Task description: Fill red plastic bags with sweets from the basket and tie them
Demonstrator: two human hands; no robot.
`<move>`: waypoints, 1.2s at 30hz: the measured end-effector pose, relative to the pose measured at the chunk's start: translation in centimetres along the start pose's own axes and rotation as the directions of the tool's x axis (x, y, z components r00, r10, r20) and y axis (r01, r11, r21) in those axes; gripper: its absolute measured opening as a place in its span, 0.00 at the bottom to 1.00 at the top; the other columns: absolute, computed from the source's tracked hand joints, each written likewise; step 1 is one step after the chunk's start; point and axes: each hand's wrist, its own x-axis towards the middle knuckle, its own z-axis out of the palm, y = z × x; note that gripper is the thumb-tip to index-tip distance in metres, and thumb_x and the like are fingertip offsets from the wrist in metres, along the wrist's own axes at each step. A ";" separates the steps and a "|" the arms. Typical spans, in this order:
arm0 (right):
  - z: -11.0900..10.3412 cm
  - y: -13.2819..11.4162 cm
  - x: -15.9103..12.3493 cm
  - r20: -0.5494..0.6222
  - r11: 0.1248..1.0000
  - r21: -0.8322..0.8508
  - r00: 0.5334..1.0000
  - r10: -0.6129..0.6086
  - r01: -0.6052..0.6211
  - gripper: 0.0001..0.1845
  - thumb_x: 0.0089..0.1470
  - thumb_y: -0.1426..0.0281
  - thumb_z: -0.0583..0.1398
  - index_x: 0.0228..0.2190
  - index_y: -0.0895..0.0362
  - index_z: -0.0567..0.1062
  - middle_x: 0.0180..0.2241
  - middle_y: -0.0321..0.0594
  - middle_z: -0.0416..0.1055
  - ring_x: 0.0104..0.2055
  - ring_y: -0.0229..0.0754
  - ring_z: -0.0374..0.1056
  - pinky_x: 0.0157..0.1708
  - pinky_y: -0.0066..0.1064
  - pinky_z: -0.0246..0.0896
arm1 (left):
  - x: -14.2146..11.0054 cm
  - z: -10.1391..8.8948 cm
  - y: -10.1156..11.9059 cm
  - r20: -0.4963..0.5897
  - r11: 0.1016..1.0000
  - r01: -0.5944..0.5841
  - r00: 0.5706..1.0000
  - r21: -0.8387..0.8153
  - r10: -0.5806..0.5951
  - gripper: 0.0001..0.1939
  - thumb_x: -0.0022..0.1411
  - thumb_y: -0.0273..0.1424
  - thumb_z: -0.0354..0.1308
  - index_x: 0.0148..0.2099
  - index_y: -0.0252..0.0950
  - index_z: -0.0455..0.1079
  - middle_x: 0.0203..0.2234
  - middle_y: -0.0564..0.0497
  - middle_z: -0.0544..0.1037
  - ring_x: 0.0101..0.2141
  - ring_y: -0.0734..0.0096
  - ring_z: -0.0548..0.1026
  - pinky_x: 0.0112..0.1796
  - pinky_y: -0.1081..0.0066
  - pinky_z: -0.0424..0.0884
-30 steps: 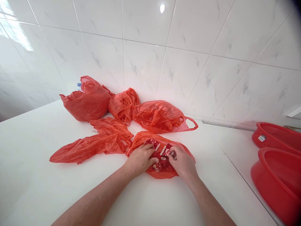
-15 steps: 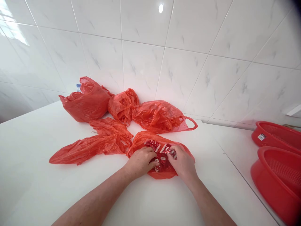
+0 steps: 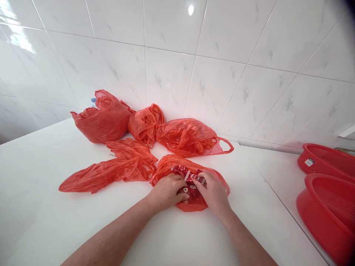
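An orange-red plastic bag [image 3: 166,162] lies with its mouth spread wide on the white table. Inside it is a dark red, glossy item with white printed patterns [image 3: 185,173]; whether it is a packet or folded material I cannot tell. My left hand [image 3: 168,192] reaches over the near-left rim, its fingers curled and its thumb bent in against the patterned item. From the right, my right hand [image 3: 215,194] pinches the item's upper part between thumb and fingers. Both hands partly hide the item, and its lower part sits down in the bag.
Behind stand a full red bag [image 3: 102,122], a bundled one [image 3: 146,123] and a bag with a loop handle [image 3: 188,136], near the tiled wall. A crumpled bag [image 3: 108,175] lies left. Two red plastic baskets [image 3: 313,207] are at right. A blue bottle cap [image 3: 93,100] peeks out.
My right hand has shifted slightly left along the patterned item, with its fingers now closer to my left hand. The bags and baskets have stayed in place.
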 end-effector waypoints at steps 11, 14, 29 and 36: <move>-0.9 0.0 0.2 0.033 1.000 -0.025 0.999 -0.017 0.018 0.05 0.52 0.65 0.56 0.31 0.51 0.72 0.44 0.35 0.69 0.37 0.40 0.67 0.33 0.33 0.62 | 0.1 0.1 0.0 -0.003 0.999 -0.013 1.000 -0.033 0.013 0.06 0.55 0.33 0.60 0.36 0.39 0.72 0.31 0.52 0.75 0.36 0.66 0.70 0.38 0.71 0.65; -1.0 0.3 0.3 0.011 1.000 -0.019 1.000 -0.008 0.009 0.07 0.53 0.63 0.55 0.30 0.50 0.71 0.41 0.33 0.69 0.34 0.38 0.67 0.32 0.32 0.61 | 0.2 0.0 -0.1 0.004 1.000 -0.011 1.000 -0.029 0.011 0.06 0.55 0.33 0.60 0.36 0.39 0.72 0.31 0.52 0.75 0.36 0.67 0.70 0.37 0.71 0.65; -1.3 0.1 0.3 0.138 0.997 -0.059 0.990 -0.035 0.044 0.12 0.51 0.68 0.53 0.18 0.53 0.67 0.27 0.33 0.71 0.28 0.39 0.66 0.21 0.29 0.53 | 0.1 0.0 -0.1 0.015 0.998 0.018 1.000 -0.058 -0.017 0.07 0.55 0.34 0.60 0.37 0.39 0.73 0.32 0.51 0.75 0.37 0.66 0.71 0.39 0.71 0.66; -1.4 -0.1 0.2 0.138 0.997 -0.063 0.990 -0.031 0.040 0.06 0.50 0.69 0.54 0.22 0.52 0.67 0.24 0.30 0.70 0.26 0.38 0.65 0.22 0.28 0.52 | 0.1 0.6 -0.5 -0.004 0.992 0.051 0.999 -0.112 -0.052 0.09 0.52 0.33 0.63 0.39 0.40 0.74 0.35 0.51 0.76 0.39 0.66 0.71 0.42 0.70 0.66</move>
